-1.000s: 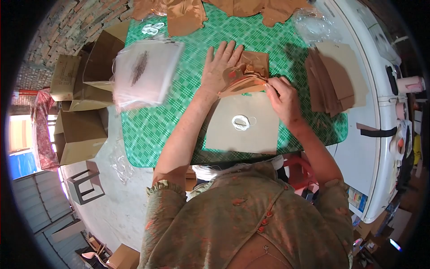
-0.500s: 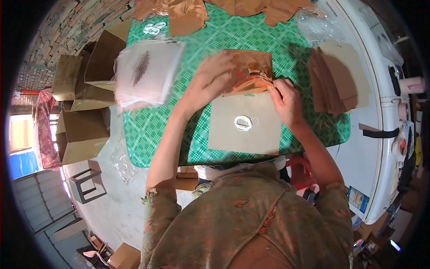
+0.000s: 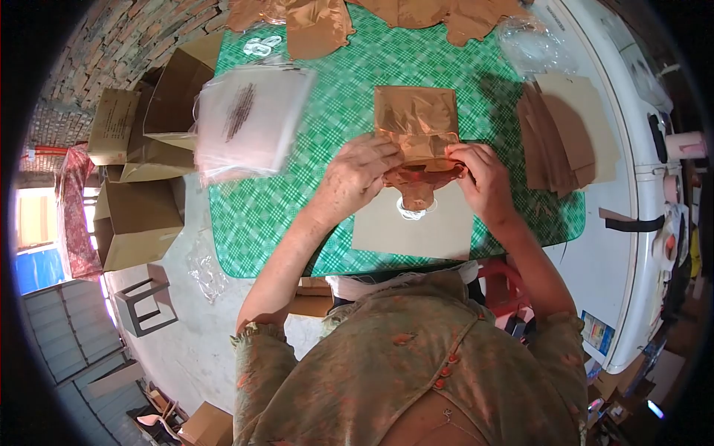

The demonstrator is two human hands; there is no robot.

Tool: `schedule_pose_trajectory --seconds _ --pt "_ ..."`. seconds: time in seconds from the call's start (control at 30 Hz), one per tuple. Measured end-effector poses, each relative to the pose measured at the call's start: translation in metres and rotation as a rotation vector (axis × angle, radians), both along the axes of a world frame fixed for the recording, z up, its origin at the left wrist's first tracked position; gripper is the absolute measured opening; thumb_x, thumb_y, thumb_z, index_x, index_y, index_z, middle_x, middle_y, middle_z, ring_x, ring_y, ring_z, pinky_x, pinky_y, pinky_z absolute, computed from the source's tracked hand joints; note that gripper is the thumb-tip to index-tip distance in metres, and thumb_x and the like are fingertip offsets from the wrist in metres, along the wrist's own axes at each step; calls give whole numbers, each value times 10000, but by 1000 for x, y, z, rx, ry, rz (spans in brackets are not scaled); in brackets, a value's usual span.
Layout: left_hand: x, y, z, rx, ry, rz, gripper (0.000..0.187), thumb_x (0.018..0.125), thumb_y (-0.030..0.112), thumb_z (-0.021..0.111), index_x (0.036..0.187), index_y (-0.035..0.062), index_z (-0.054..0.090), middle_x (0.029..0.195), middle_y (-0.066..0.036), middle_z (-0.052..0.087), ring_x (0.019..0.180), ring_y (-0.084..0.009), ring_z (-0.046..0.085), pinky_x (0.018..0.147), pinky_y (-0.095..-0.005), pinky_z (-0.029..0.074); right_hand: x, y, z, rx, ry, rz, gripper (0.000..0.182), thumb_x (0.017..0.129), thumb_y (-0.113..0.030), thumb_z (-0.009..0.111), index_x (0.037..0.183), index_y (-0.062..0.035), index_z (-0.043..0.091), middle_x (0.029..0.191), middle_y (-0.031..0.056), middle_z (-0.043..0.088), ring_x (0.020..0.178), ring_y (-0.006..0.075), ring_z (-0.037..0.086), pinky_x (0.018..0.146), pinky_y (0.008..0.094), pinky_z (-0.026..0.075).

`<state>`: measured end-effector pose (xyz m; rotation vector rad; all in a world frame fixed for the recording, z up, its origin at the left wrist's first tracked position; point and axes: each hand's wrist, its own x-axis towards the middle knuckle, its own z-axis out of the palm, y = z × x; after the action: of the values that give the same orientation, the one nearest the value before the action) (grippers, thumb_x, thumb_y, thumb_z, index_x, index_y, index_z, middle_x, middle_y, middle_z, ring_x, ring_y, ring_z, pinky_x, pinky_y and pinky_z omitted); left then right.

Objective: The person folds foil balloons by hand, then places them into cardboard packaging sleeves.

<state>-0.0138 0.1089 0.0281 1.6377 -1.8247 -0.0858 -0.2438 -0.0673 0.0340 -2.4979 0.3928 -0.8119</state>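
A shiny copper-coloured foil piece (image 3: 416, 111), partly folded, lies in front of me, and its near end narrows to a tab over a beige card (image 3: 446, 234). My left hand (image 3: 363, 171) grips the foil's left edge, with its fingers bent over it. On the opposite edge, my right hand (image 3: 482, 178) pinches the foil between thumb and fingers. A white coil of string (image 3: 410, 214) rests on the card, partly covered by the foil tab.
A stack of clear plastic bags (image 3: 256, 123) lies left on the green checked tablecloth (image 3: 335, 82). Beige cards (image 3: 576, 126) are piled right. More copper foil pieces (image 3: 318, 30) lie along the far edge, near white string coils (image 3: 262, 46). Cardboard boxes (image 3: 141, 215) stand left.
My left hand has come down onto the foil's left edge. The foil's near part has unfolded toward me, its tab now over the string coil. My right hand still pinches the right edge.
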Motion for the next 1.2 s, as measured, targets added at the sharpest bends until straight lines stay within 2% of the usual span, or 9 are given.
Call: schedule_pose_trajectory --seconds 0.13,0.23,0.43,0.53,0.63,0.73,0.93,1.03,1.2 --pt "3 -4 -1 -15 90 0 386 762 17 793 1146 39 783 1252 -99 741 1268 -312 647 1116 -466 481 -1 1 -1 -12 15 -48 306 795 106 672 1083 3 693 1079 125 715 1040 333 661 870 418 562" --pt "7 -2 1 2 43 58 340 791 52 815 1130 37 785 1222 -100 739 1245 -308 639 1085 -451 473 1 -2 -2 -18 18 -48 307 788 109 676 1080 12 689 1067 131 691 1030 343 642 866 423 559" --pt "10 -6 7 23 48 102 236 869 166 836 1067 45 794 1120 -73 732 1093 -285 627 955 -414 460 2 -4 -7 4 37 -104 147 909 15 690 1051 38 657 1047 159 645 978 371 604 838 445 524" --pt "12 -11 -1 -24 73 154 194 891 190 828 1013 43 795 1040 -61 715 998 -279 603 902 -409 445 5 -5 -6 -11 46 -101 117 899 5 711 971 21 620 1007 160 589 960 383 560 846 483 496" --pt "10 -13 0 17 72 207 169 912 194 814 966 37 789 949 -56 675 930 -275 568 856 -413 428 8 -5 -8 -47 63 -139 100 932 -29 700 955 10 610 986 162 578 958 380 561 854 486 495" --pt "6 -15 3 51 85 258 162 930 199 794 954 40 785 897 -53 631 898 -270 538 817 -410 400 14 -7 -11 -72 123 -184 97 955 -60 694 949 -5 615 981 156 582 963 373 568 863 478 499" --pt "-1 -17 3 99 122 342 196 972 230 750 912 45 771 902 -58 614 912 -261 525 842 -398 360 23 -8 -12 -128 213 -216 135 963 -101 703 912 -22 606 950 149 587 967 355 578 869 470 506" --pt "-4 -19 4 35 155 362 145 944 209 753 879 83 776 875 -41 590 910 -254 519 835 -414 348 27 -6 -10 -164 211 -244 138 959 -105 700 898 -28 603 931 149 585 957 349 576 867 463 510" --pt "-4 -22 -5 40 33 420 149 941 200 746 867 70 750 883 -64 593 911 -276 527 807 -432 351 30 -5 -9 -177 233 -258 117 949 -99 684 880 -39 611 924 146 594 947 344 578 865 450 513"
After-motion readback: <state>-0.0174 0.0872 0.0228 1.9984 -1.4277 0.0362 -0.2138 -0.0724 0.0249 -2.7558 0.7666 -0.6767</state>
